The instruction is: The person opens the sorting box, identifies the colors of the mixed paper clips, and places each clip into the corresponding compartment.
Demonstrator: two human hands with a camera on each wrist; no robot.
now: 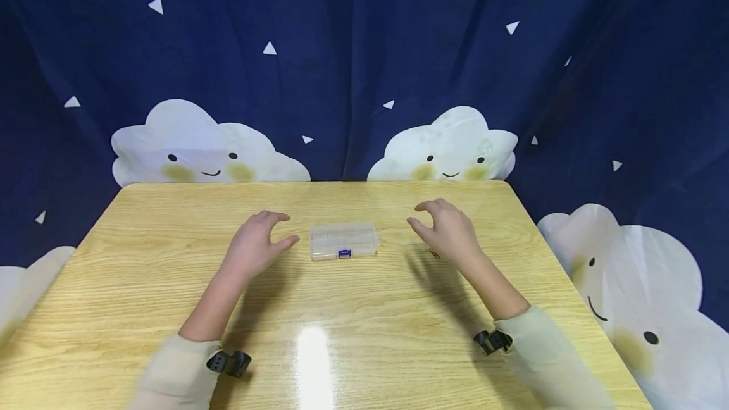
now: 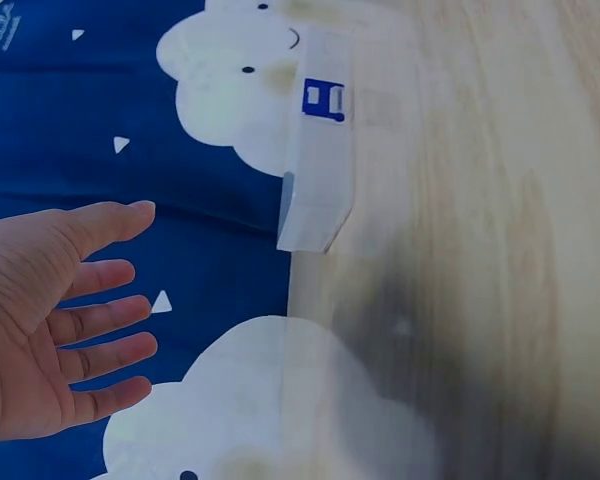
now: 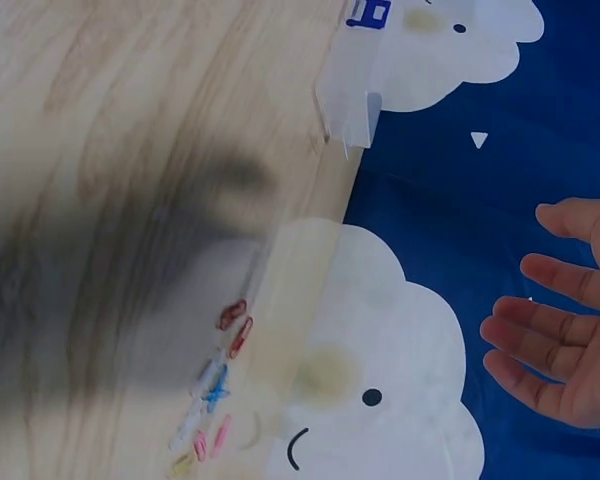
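A clear plastic box (image 1: 343, 240) with a blue latch (image 1: 344, 253) lies flat on the table between the two hands. To its left, my left hand (image 1: 258, 244) hovers above the wood, thumb and fingers apart, touching nothing. My right hand (image 1: 447, 229) is raised at the box's right side, its fingers loosely bent around no object. Several small coloured paper clips (image 3: 216, 385) lie on the table near the right hand, in red, blue, white, pink and yellow. In the head view the right hand covers most of them, leaving one red paper clip (image 1: 435, 253) in sight.
The wooden table (image 1: 364, 328) ends at a far edge, where a dark blue curtain (image 1: 319, 49) with white clouds hangs. More curtain hangs along the right side. A dark band with a small device (image 1: 229, 364) sits on each sleeve.
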